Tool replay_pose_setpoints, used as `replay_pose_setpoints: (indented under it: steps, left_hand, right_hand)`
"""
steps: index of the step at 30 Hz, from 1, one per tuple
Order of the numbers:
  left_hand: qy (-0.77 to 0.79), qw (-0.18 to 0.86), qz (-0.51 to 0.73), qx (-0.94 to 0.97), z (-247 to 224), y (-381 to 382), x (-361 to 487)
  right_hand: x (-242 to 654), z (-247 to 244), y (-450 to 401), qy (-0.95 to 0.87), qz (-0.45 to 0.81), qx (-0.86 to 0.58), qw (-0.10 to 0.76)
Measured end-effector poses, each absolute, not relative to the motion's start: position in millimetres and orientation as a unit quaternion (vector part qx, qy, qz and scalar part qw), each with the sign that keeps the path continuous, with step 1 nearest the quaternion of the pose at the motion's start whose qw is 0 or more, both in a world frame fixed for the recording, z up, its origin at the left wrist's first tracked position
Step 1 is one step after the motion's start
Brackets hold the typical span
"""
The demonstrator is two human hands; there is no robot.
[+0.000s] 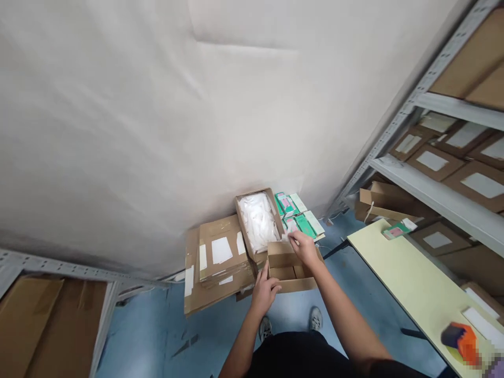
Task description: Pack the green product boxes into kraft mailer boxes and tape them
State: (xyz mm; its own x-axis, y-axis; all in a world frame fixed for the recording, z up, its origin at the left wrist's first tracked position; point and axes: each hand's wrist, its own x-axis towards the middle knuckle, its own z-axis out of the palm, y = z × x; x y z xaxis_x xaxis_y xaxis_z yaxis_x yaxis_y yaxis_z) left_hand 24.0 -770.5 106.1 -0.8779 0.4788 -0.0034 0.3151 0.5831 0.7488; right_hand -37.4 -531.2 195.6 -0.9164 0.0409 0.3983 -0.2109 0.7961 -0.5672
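An open cardboard box (297,285) stands in front of me, its inside showing bare cardboard. My left hand (266,290) rests on the box's left edge, fingers around the side wall. Above the box's far right part is my right hand (303,245), its fingers pinched together; what they hold, if anything, is too small to make out. Beyond the open box lies a second box (271,195) filled with white plastic bags (258,220). Green and white packets (305,224) lie to the right of it, close to my right hand.
Flattened cardboard (192,304) is stacked at the left. A pale yellow table (405,278) on the right bears a green packet (397,229) and an orange tape dispenser (466,344). Metal shelving (429,184) with boxes rises at the right; another rack (104,325) stands at lower left.
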Motion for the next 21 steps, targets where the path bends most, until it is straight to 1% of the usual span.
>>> replay_pose_setpoints:
  steps: [2, 5, 7, 9, 14, 21]
  left_hand:
    - [0.873, 0.126, 0.391, 0.263, 115.3, -758.8, 14.6]
    - [0.856, 0.148, 0.385, 0.313, 128.2, -725.5, 5.1]
    - [0.849, 0.148, 0.378, 0.340, 133.9, -691.1, 3.8]
    - [0.842, 0.145, 0.368, 0.368, 136.8, -648.3, 6.1]
    - [0.805, 0.143, 0.347, 0.459, 136.0, -521.3, 21.4]
    - [0.734, 0.189, 0.337, 0.559, 128.4, -342.4, 69.5]
  right_hand:
    - [-2.4, 203.7, -511.1, -0.933, 0.307, 0.041, 0.184]
    - [43.3, 201.3, -475.3, -0.950, 0.284, 0.009, 0.132]
    - [69.6, 193.4, -446.4, -0.953, 0.280, -0.033, 0.106]
    - [95.6, 185.2, -411.6, -0.947, 0.292, -0.079, 0.107]
    - [173.3, 175.9, -304.1, -0.911, 0.306, -0.211, 0.177]
    - [288.3, 174.9, -176.3, -0.846, 0.280, -0.343, 0.296]
